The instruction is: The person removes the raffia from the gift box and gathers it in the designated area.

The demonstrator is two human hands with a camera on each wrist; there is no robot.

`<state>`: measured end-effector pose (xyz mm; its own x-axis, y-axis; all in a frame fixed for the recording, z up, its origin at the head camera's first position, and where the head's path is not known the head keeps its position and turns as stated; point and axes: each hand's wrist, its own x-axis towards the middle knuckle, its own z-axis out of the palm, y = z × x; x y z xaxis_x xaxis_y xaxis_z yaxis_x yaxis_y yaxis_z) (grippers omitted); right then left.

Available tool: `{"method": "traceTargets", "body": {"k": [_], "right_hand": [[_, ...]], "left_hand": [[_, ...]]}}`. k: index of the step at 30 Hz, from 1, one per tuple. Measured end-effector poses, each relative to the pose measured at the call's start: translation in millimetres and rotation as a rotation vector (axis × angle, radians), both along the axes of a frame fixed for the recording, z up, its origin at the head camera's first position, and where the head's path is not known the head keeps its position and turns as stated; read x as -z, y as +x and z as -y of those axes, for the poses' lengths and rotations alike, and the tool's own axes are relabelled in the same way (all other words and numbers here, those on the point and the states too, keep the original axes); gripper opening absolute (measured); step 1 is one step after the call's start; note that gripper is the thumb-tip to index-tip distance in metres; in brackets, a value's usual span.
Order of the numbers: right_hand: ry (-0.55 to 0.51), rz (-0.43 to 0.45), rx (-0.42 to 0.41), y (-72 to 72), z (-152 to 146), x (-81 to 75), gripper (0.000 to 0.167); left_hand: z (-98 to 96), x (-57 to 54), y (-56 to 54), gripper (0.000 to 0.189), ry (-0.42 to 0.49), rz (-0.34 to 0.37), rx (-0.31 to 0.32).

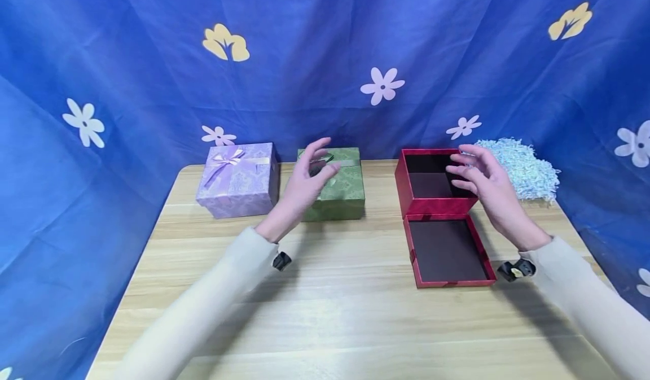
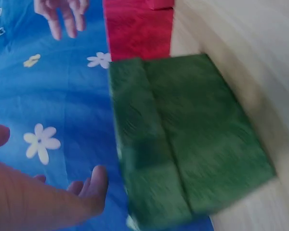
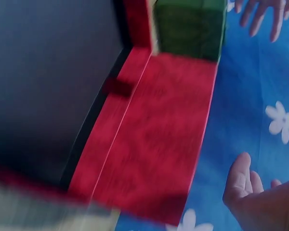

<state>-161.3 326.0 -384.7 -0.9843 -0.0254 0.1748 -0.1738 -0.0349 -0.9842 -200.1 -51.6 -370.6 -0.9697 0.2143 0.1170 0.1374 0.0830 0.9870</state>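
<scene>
My left hand [image 1: 307,179] is raised over the closed green gift box [image 1: 342,191], its fingers loosely bent and holding nothing. In the left wrist view, the thumb and fingertips show beside the green box [image 2: 207,130]. On the right, a red box [image 1: 437,206] stands with its dark inside showing. Its red lid [image 1: 447,250] lies inner side up right in front of it. My right hand [image 1: 490,185] hovers over the red box's right side with fingers spread and relaxed. In the right wrist view, that hand [image 3: 260,192] has nothing between thumb and fingers.
A lavender gift box [image 1: 238,182] with a ribbon bow stands to the left of the green one. Light blue shredded filler [image 1: 525,168] is piled at the table's back right corner. Behind the wooden table [image 1: 315,301] hangs a blue flowered cloth [image 1: 304,47].
</scene>
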Motion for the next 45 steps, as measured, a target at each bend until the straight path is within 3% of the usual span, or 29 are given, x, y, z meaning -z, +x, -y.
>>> {"method": "traceTargets", "body": {"k": [7, 12, 16, 20, 23, 26, 29, 33, 45], "right_hand": [[-0.008, 0.071, -0.052, -3.6, 37, -2.4, 0.045], [0.028, 0.132, -0.082, -9.6, 64, 1.9, 0.051], [0.013, 0.157, -0.099, -17.0, 87, 7.3, 0.051], [0.012, 0.182, -0.129, -24.0, 112, 11.7, 0.051], [0.034, 0.205, -0.141, -30.5, 130, 16.3, 0.053], [0.089, 0.229, -0.148, -39.5, 145, 23.7, 0.056], [0.188, 0.249, -0.156, -48.6, 155, 31.4, 0.061], [0.221, 0.278, -0.162, -58.8, 162, 38.2, 0.068], [0.078, 0.349, -0.174, -73.9, 169, 41.3, 0.077]], "left_hand": [[35.9, 15.4, 3.9, 0.054, -0.062, -0.026, -0.121], [49.9, 25.5, 1.9, 0.054, -0.052, -0.001, -0.147], [55.3, 30.7, -4.8, 0.064, -0.049, 0.073, -0.127], [57.3, 36.7, -15.0, 0.074, -0.015, 0.204, -0.099], [57.8, 43.0, -23.3, 0.077, 0.05, 0.292, -0.087], [59.3, 50.0, -30.2, 0.078, 0.107, 0.329, -0.078], [58.8, 55.3, -33.7, 0.076, 0.128, 0.317, -0.08], [55.5, 60.4, -37.1, 0.073, 0.105, 0.289, -0.101], [51.0, 59.0, -45.1, 0.072, 0.086, 0.264, -0.141]]}}
